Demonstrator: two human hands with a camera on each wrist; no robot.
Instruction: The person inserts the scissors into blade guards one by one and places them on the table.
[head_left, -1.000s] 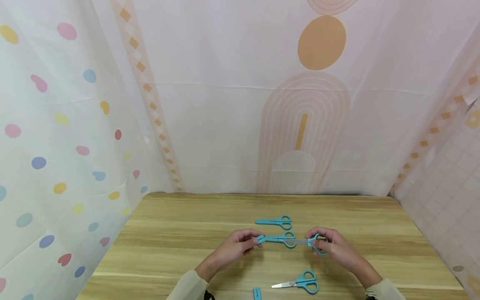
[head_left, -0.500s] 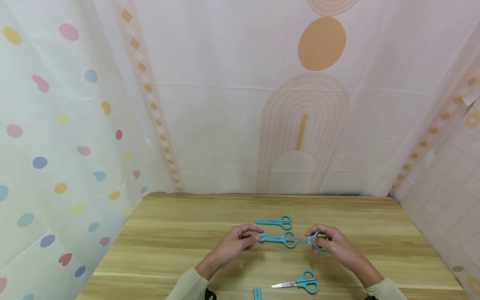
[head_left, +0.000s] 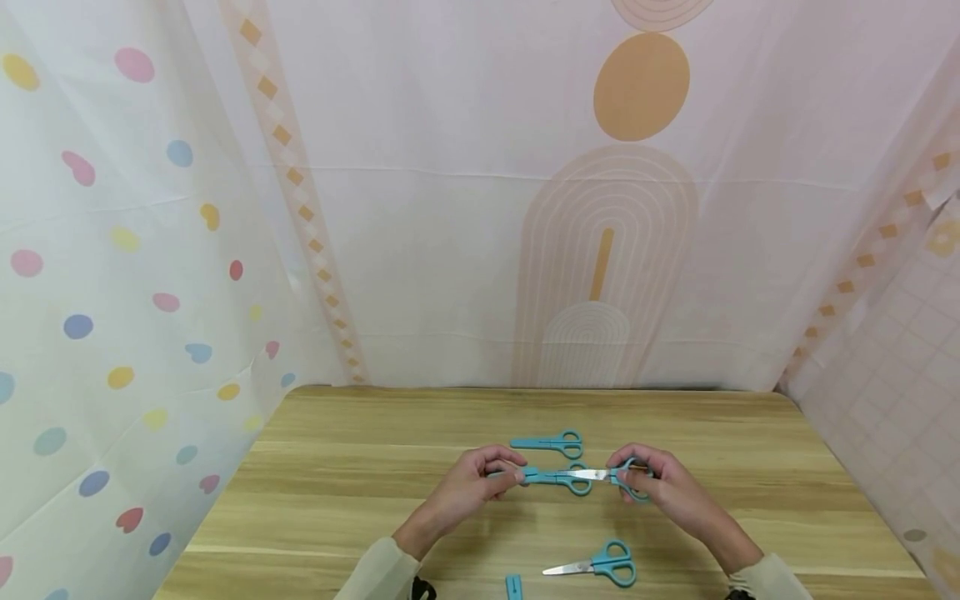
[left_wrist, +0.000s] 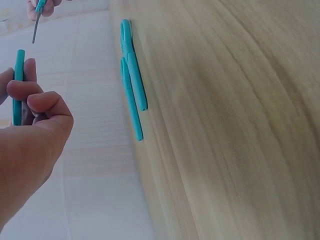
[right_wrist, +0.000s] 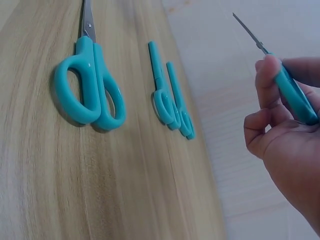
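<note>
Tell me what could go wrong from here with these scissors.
The right hand holds scissors with bare blades toward the left hand, so a slip might nick it. The blades stand outside the cap pinched there; an off-line push could miss it. A second pair lies bare-bladed on the table, so a lowered hand could brush it.

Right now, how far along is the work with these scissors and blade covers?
Seemingly done: two sheathed scissors, lying farthest away. In hand: the left hand holds a cover, the right hand bare-bladed scissors, apart. Probably remaining: the uncovered scissors and loose cover.
</note>
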